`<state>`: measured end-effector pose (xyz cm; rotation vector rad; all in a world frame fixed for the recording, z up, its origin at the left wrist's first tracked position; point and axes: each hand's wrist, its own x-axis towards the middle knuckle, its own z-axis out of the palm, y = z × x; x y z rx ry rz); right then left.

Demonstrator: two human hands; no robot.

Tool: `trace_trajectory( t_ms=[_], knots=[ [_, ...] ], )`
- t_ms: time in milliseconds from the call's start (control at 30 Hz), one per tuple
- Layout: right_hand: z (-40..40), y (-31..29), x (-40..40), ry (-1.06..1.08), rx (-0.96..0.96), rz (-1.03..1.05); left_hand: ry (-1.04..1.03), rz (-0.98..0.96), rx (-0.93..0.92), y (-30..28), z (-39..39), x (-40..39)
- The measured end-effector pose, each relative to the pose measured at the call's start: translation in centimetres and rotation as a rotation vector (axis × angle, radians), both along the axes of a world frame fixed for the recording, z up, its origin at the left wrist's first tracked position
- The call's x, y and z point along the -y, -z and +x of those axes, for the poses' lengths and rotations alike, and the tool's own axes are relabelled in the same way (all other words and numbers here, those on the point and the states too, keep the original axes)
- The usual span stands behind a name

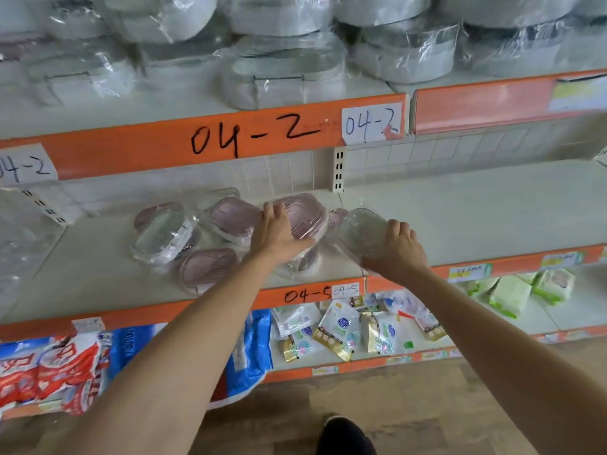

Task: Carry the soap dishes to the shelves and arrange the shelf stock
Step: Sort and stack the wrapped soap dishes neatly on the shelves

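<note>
My left hand (277, 236) lies flat and open on a pink soap dish (303, 215), while just beside it my right hand (399, 249) grips a clear soap dish (361, 233).

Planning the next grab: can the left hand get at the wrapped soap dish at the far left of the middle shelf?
Probably yes. The left hand rests on a pink soap dish nearby, and the wrapped soap dish lies on open shelf with nothing stacked on it or in front.

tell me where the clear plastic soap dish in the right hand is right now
In the head view, the clear plastic soap dish is right of centre, tilted above the middle shelf, gripped by the right hand, beside the pink wrapped soap dish under the left hand.
</note>
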<state>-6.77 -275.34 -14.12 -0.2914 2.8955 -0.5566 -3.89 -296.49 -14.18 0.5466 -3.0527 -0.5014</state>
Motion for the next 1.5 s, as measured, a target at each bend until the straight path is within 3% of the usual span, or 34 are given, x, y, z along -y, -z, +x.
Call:
trace_trajectory(
  t_ms=[267,600,767,1033,1133,1333,1500],
  knots=[
    [-6.4,3.8,3.1,0.007,-0.108,0.043,-0.043,-0.038,-0.137,2.9,-9.4,1.9],
    [-9.0,6.3,4.9,-0.050,-0.051,0.076,-0.081,-0.028,0.014,5.7,-12.3,3.8],
    [-9.0,5.4,4.7,-0.067,-0.007,0.151,-0.051,-0.141,0.078,5.0,-11.7,4.2],
    [-6.2,0.7,4.5,-0.367,-0.269,0.281,0.047,-0.232,-0.025,0.7,-7.4,4.1],
    [-3.8,-1.3,4.5,-0.493,-0.180,0.286,0.126,-0.160,0.061,-0.7,-4.1,4.1],
    [2.2,-6.4,4.0,-0.632,0.011,0.296,0.268,-0.053,0.404,-5.4,4.5,3.8],
    [7.4,-10.5,4.0,-0.686,0.020,0.306,0.311,-0.028,0.428,-9.4,10.6,3.1]
  ],
)
